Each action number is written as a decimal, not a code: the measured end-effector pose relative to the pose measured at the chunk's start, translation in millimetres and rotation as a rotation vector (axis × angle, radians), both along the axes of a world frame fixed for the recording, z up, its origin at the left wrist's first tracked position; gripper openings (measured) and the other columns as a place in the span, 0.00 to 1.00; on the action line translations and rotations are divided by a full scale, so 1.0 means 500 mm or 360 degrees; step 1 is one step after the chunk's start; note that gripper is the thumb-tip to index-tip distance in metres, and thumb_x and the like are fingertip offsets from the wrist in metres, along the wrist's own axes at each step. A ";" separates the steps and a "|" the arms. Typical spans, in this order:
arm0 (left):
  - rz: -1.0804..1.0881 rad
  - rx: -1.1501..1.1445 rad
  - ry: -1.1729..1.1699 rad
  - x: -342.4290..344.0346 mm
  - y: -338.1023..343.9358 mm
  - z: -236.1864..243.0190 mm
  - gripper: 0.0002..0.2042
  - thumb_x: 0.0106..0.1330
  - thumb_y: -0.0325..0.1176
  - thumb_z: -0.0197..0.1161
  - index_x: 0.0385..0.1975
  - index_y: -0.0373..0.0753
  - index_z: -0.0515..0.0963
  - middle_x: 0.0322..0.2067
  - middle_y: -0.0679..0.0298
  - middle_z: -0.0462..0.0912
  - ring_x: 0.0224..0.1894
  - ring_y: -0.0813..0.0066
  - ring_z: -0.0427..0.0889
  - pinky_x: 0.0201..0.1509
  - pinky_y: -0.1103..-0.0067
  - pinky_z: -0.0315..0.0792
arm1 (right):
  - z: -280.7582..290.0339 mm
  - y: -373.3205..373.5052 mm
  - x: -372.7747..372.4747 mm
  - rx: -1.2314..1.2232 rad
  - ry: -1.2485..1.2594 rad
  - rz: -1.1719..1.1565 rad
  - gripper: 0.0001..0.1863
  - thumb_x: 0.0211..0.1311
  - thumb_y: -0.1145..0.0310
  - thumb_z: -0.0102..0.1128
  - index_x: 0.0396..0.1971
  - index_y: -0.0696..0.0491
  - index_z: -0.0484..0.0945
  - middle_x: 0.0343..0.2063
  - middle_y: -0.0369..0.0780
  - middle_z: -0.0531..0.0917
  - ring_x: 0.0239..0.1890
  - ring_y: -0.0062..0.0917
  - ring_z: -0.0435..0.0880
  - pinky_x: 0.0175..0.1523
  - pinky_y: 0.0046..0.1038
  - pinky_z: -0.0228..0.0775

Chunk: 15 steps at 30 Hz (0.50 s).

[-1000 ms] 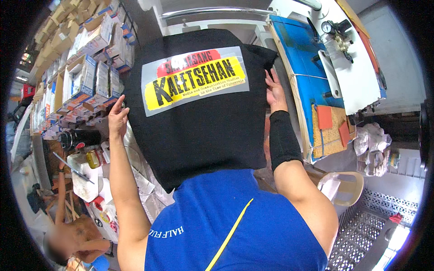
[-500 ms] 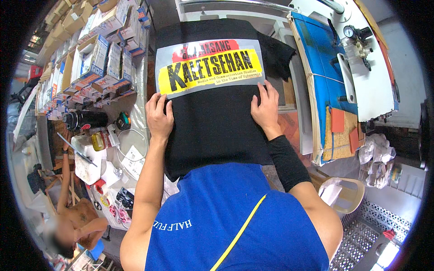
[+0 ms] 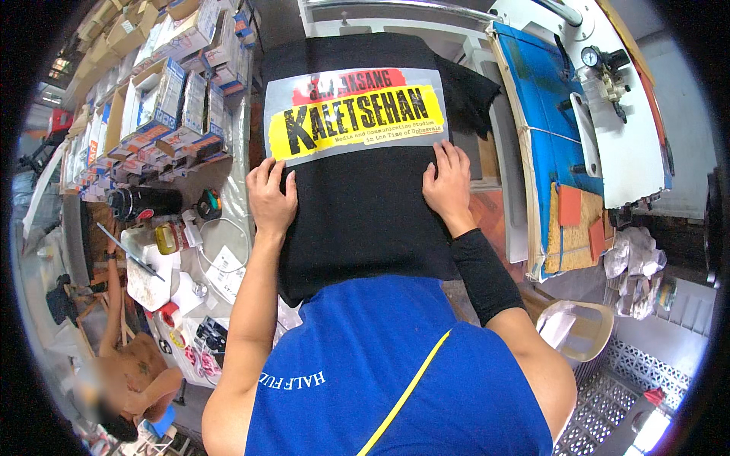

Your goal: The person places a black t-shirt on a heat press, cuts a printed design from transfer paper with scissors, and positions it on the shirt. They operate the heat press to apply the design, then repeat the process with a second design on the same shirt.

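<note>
A black shirt point(image 3: 365, 220) lies flat on a press platen in front of me, with a rectangular transfer sheet point(image 3: 356, 114) printed in yellow, red and black across its upper part. My left hand point(image 3: 270, 196) rests flat on the cloth at the sheet's lower left corner. My right hand point(image 3: 449, 186) presses flat at the sheet's lower right corner. A black sleeve covers my right forearm. Both hands hold nothing.
Stacked boxes point(image 3: 163, 99) fill shelves at the left, above a cluttered table with a black bottle point(image 3: 141, 201), tape rolls and cables. A blue-topped press point(image 3: 559, 129) stands at the right. A beige plastic chair point(image 3: 582, 334) is at lower right. Another person point(image 3: 125, 380) sits at lower left.
Both hands slid down from the shirt's outer edges to the lower corners of the printed sheet. The view has shifted so the shirt sits higher in the picture.
</note>
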<state>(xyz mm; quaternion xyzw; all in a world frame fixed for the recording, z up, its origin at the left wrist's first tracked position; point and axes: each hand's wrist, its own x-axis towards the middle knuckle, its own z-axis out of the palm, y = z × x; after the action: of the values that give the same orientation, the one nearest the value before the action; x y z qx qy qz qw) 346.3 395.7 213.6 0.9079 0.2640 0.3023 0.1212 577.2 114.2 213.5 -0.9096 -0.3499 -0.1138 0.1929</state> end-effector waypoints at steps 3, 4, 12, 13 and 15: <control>0.0022 -0.0032 -0.0001 0.006 0.004 0.005 0.13 0.62 0.30 0.69 0.45 0.36 0.84 0.51 0.54 0.82 0.55 0.51 0.76 0.63 0.61 0.71 | -0.002 0.000 0.011 0.0052 0.0033 0.0000 0.23 0.62 0.68 0.60 0.58 0.56 0.79 0.63 0.48 0.75 0.65 0.47 0.71 0.69 0.48 0.64; 0.0025 -0.0036 0.0006 0.010 0.012 0.003 0.11 0.61 0.29 0.68 0.43 0.36 0.84 0.50 0.55 0.82 0.54 0.51 0.76 0.62 0.61 0.70 | -0.006 0.000 0.024 0.0056 0.0126 -0.0059 0.21 0.61 0.68 0.61 0.55 0.54 0.80 0.62 0.47 0.74 0.65 0.47 0.71 0.68 0.48 0.65; 0.0558 -0.0962 -0.0505 0.052 0.217 -0.126 0.10 0.70 0.37 0.65 0.37 0.35 0.83 0.32 0.61 0.85 0.36 0.67 0.82 0.38 0.70 0.75 | -0.077 0.007 0.236 0.0996 0.1487 -0.0812 0.17 0.71 0.57 0.62 0.31 0.57 0.84 0.27 0.37 0.86 0.31 0.32 0.85 0.42 0.35 0.75; 0.0738 -0.1950 -0.0476 0.051 0.244 -0.147 0.15 0.73 0.44 0.65 0.37 0.36 0.82 0.33 0.63 0.85 0.38 0.69 0.83 0.40 0.70 0.78 | -0.085 0.014 0.248 0.1005 0.1948 -0.1010 0.22 0.76 0.51 0.57 0.44 0.57 0.85 0.39 0.41 0.90 0.41 0.33 0.87 0.49 0.37 0.76; 0.0604 -0.2907 -0.0654 0.040 0.263 -0.189 0.19 0.73 0.50 0.65 0.40 0.36 0.82 0.33 0.63 0.85 0.40 0.67 0.84 0.42 0.70 0.81 | -0.093 0.013 0.252 0.1217 0.2459 -0.0884 0.29 0.79 0.45 0.50 0.58 0.57 0.80 0.50 0.45 0.88 0.50 0.35 0.86 0.57 0.38 0.75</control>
<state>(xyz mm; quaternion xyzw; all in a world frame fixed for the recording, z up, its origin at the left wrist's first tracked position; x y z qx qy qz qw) 366.5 527.1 119.1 0.3340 0.5144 0.1476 0.7760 703.3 120.5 166.7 -0.6582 0.1707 0.3775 0.6286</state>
